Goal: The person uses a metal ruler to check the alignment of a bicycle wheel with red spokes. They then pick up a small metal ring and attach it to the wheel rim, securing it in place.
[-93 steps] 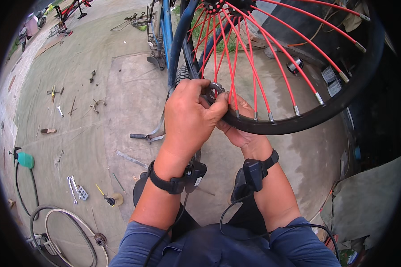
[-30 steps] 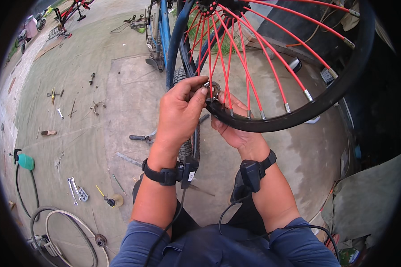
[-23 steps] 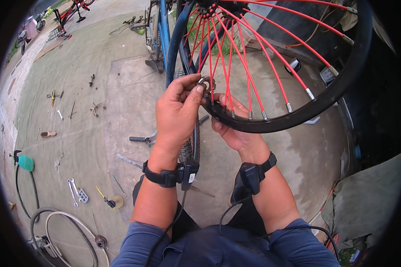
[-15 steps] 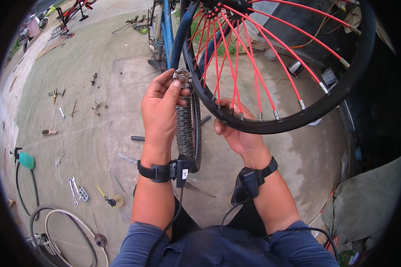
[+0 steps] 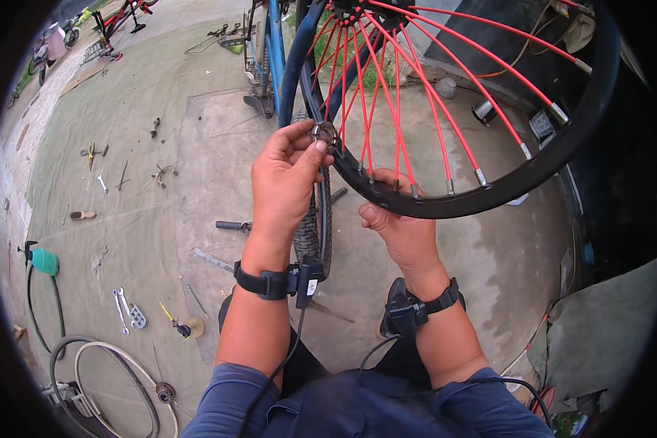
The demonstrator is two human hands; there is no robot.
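A bicycle wheel with red spokes and a black rim stands raised before me; it has no tyre on it. My left hand pinches a small round metal spoke wrench between thumb and fingers, right beside the left part of the rim. At the rim's bottom is my right hand, its thumb on the near side and its fingers partly hidden behind rim and spokes. Below hangs or stands a knobbly tyre, partly covered by my left wrist. The blue bicycle frame rises behind.
On the ground cloth at left lie spanners, yellow-handled pliers, a brush and a green spray bottle. A coiled hose lies lower left. At right are a metal can and a grey cloth.
My left hand has moved right with the spoke wrench, bringing it against or close to the rim. The spokes sit at different places, so the wheel has shifted or turned slightly.
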